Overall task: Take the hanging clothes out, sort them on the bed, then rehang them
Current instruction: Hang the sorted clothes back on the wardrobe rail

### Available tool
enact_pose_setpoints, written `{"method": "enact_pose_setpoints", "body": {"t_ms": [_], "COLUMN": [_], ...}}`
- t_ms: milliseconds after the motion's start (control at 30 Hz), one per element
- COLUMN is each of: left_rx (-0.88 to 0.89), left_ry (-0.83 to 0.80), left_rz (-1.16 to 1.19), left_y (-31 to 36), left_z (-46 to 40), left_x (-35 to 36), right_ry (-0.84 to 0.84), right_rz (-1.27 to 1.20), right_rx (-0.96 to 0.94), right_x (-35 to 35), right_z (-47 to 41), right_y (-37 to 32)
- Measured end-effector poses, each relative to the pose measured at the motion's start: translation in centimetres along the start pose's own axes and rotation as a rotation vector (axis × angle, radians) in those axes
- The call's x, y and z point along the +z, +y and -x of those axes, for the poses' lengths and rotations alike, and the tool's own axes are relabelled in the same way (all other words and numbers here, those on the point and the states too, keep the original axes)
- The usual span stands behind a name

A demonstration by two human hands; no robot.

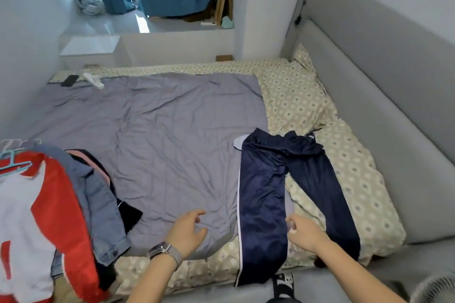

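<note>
sorting step: trousers [263,204] lie flat on the bed [160,130]; left hand [187,229] and right hand [304,232] hover, fingers loosely spread, holding nothing. next, probably take from the clothes pile [61,204].

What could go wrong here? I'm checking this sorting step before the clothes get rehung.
1. The navy track pants hang over the bed's front edge and could slide off.
2. The clothes pile at left also overhangs and may topple.
3. The white hanger half hidden above the pants could be overlooked.
</note>
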State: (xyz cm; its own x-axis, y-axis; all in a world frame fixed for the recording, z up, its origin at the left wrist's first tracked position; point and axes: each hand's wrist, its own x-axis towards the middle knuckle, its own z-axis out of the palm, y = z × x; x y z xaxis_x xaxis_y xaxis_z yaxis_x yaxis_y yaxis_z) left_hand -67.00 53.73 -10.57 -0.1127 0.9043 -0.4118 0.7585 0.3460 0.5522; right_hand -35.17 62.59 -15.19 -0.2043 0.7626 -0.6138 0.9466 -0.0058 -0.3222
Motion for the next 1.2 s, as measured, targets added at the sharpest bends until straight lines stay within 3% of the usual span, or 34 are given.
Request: {"method": "enact_pose_setpoints", "body": {"t_ms": [233,467,733,867,1067,1200], "left_rx": [-0.032,-0.19,-0.307,-0.33,-0.384,-0.426], "left_ry": [-0.005,0.188,0.26,0.274,0.243,0.227], "left_rz": [0.064,0.308,0.321,0.318,0.351,0.383], "left_y": [10.0,18.4,18.5,17.9,16.3,15.3], "left_z": [-11.3,-22.7,-30.9,-33.8,-34.9,-33.7], "left_x": [4.0,8.3,9.4,9.6,11.9,12.4], "right_ry": [-0.028,0.009,0.189,0.14,-0.045,-0.064], "right_rz": [0.006,-0.019,0.053,-0.013,-0.049,-0.18], "right_rx": [0.0,-0.05,-0.064,-0.15,0.145,0.06], "right_x": [-8.9,-17.2,-20.0,-20.4,-17.9,-15.6], "right_z": [-11.5,-25.4,-39.3,-45.0,-51.0,-49.0], "right_y": [7.7,13.8,16.6,15.5,15.4,12.9]}}
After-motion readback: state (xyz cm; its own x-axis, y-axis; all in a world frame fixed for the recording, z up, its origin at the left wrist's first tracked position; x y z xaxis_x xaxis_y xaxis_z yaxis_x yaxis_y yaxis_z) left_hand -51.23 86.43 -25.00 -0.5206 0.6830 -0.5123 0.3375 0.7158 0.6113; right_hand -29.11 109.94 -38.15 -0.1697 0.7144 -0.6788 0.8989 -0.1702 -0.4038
